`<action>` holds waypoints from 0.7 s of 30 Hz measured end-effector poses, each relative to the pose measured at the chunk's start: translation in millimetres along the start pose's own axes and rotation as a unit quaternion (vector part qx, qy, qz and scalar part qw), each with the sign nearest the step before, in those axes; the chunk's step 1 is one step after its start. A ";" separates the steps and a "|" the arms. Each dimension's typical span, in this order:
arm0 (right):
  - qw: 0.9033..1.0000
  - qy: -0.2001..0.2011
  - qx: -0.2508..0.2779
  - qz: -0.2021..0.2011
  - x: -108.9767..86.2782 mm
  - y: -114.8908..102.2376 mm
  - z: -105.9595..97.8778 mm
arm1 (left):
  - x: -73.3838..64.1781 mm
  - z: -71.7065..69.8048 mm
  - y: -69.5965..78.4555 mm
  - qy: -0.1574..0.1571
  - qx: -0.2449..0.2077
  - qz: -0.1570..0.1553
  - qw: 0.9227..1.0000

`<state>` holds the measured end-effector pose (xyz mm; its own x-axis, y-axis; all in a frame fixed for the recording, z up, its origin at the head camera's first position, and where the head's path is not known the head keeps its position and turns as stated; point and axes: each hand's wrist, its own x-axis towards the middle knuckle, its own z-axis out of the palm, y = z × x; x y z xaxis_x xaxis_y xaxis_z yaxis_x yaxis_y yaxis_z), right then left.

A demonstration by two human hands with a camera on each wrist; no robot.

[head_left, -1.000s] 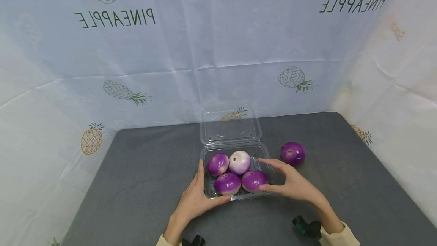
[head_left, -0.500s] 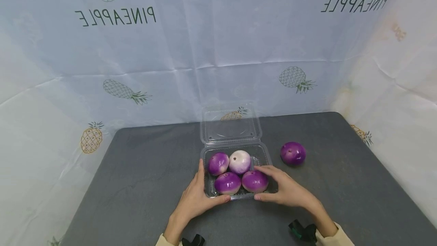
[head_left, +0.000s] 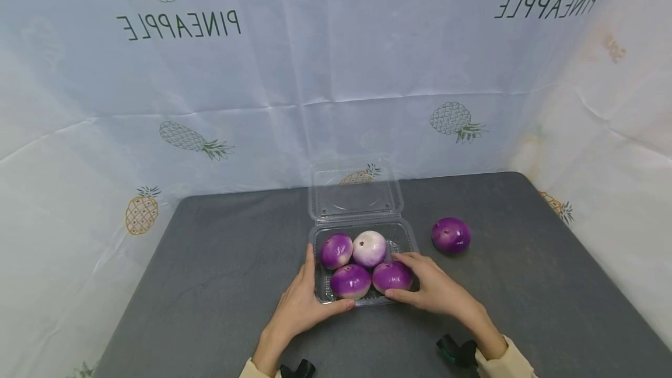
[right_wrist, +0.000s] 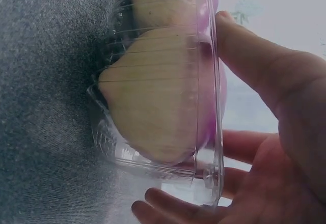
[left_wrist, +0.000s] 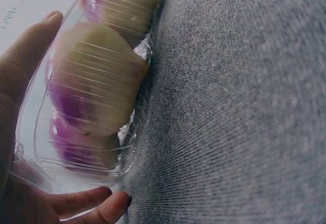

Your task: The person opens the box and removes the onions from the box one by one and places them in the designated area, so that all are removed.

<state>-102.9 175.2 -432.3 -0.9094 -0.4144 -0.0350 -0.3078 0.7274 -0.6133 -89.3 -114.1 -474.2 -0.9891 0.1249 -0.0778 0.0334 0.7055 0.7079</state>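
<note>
An open clear plastic container [head_left: 321, 301] holds several glossy purple-and-white onions, among them a paler one [head_left: 370, 249] at the back. My left hand [head_left: 300, 302] holds the container's front left corner, thumb along the front rim and fingers up the left side; the left wrist view shows its thumb [left_wrist: 43, 35] against the clear wall. My right hand [head_left: 436, 287] grips the front right onion [head_left: 392, 276], thumb at its near side and forefinger at its far side. In the right wrist view other fingers [right_wrist: 173, 206] lie outside the container wall.
The container's hinged lid [head_left: 354, 206] stands raised behind it. One more purple onion [head_left: 451, 235] lies on the dark grey table [head_left: 236, 261] to the right. A pineapple-print cloth [head_left: 357, 63] hangs right behind the table's back edge.
My right hand has moved left and in over the front right onion, its thumb going from the onion's right side to its front. My left hand and the container have stayed in place.
</note>
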 end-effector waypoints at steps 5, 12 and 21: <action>0.999 -0.011 -0.021 0.030 3.8 -4.4 1.1 | -0.4 -0.2 0.4 -0.003 -0.001 -0.003 1.000; 0.998 -0.019 -0.029 0.045 7.0 -8.4 1.6 | -0.9 0.3 0.1 -0.002 -0.003 -0.001 1.000; 0.999 -0.028 -0.026 0.035 10.8 -9.4 2.7 | -0.9 -0.4 0.0 0.000 -0.001 -0.001 1.000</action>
<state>-109.0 162.4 -429.0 -0.9122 -0.3913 -0.1214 -0.2605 0.7826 -0.5653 -88.4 -114.5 -473.9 -0.9891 0.1241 -0.0799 0.0310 0.7039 0.7096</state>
